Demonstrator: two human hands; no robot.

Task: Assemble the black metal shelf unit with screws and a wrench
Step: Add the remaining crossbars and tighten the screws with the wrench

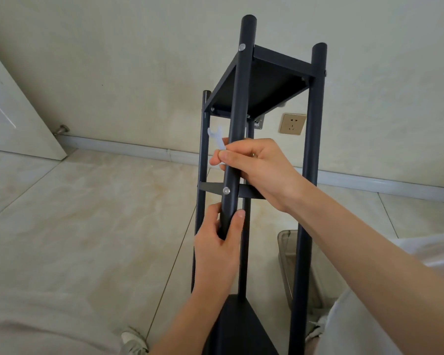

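Observation:
The black metal shelf unit [313,149] leans away from me, its round posts joined by a black panel [262,83] at the far end and a cross panel [210,187] in the middle. Silver screw heads [226,190] show on the nearest post. My left hand [218,249] is wrapped around that post just below the middle screw. My right hand [259,167] reaches past the same post above the screw and pinches a small pale plastic wrench [217,139], whose open jaw points up and left.
Beige tiled floor [87,213] spreads to the left, with a white door [13,111] and its stopper [62,129]. A wall socket [292,123] sits behind the shelf. A clear plastic bin [285,254] stands by my right leg. My shoes [135,342] are at the bottom.

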